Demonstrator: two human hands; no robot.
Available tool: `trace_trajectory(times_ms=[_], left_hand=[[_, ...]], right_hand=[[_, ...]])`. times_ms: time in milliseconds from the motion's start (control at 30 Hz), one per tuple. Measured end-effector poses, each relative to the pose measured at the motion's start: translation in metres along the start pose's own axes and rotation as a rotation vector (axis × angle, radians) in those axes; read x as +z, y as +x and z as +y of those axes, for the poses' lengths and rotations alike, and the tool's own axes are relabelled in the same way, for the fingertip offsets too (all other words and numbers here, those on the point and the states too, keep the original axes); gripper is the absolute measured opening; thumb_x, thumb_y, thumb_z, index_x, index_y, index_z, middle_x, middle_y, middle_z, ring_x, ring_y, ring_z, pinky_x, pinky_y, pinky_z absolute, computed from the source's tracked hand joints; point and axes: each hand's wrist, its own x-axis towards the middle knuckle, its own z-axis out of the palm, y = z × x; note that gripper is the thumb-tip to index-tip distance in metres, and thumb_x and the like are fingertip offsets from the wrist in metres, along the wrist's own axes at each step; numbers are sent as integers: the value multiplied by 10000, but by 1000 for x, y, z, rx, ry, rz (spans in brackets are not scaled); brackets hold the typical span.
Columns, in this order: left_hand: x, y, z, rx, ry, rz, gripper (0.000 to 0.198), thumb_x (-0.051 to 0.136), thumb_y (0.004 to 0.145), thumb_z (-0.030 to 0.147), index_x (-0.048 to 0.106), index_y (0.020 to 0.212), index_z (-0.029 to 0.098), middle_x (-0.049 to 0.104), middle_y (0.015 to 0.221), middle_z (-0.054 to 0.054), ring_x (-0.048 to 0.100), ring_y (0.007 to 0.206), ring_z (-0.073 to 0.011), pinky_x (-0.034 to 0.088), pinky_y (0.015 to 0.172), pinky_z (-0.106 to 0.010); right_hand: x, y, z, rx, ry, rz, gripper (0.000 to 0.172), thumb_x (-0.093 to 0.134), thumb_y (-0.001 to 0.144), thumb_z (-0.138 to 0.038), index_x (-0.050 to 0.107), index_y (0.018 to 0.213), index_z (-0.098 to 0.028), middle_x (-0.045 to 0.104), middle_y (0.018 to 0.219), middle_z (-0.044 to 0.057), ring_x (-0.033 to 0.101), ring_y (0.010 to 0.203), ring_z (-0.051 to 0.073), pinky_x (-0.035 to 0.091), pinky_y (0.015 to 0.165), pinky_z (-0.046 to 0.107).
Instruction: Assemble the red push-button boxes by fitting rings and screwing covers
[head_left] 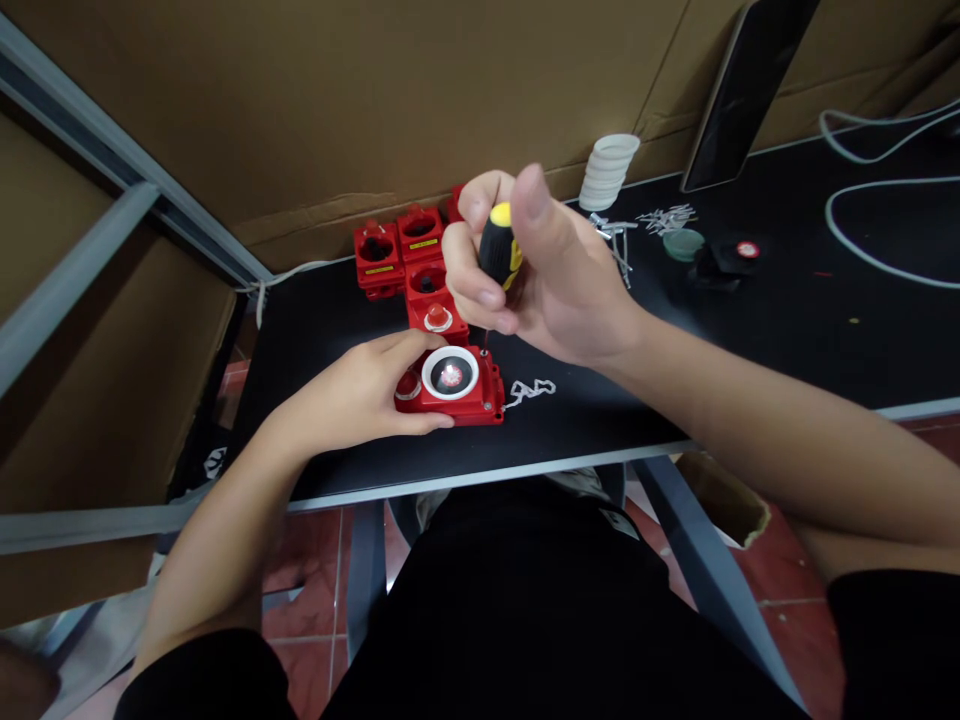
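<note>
A red box-shaped device (472, 408) lies on the black table, with a white ring (426, 372) around a dark round centre and a short chain (536, 388) at its right end. My left hand (367, 385) grips its left end, thumb along the near side and fingers over the far side. In my right hand (555, 270) is a screwdriver (498, 248) with a black and yellow handle, held upright. Its thin shaft points down at the screw in the device's far right corner; whether the tip sits in the screw I cannot tell.
Several red housings (376, 260) stand behind the device. Farther right are a stack of white rings (609, 170), loose screws (667, 218), a small green dish (683, 245) and a black part with a red-and-white label (724, 265). A dark panel (742, 95) leans on the cardboard wall; a white cable (847, 235) lies right.
</note>
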Motion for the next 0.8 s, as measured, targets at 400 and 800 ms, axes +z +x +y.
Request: trace_trajectory(times_ms=[400, 800], left_hand=[[-1, 0, 2, -19, 20, -9, 673, 874, 959, 601, 656, 1475, 229, 796, 1396, -105, 795, 1164, -311, 626, 1045, -418], [-2, -1, 3, -27, 18, -11, 682, 884, 960, 580, 653, 1488, 216, 782, 1445, -106, 789, 1223, -308, 601, 1082, -385]], right_hand=[[0, -1, -1, -6, 52, -29, 618, 677, 1074, -789, 617, 869, -210, 556, 626, -60, 395, 446, 73, 369, 469, 233], [2, 1, -1, 14, 26, -14, 728, 612, 1017, -922, 561, 805, -227, 469, 582, -71, 341, 432, 83, 350, 451, 257]])
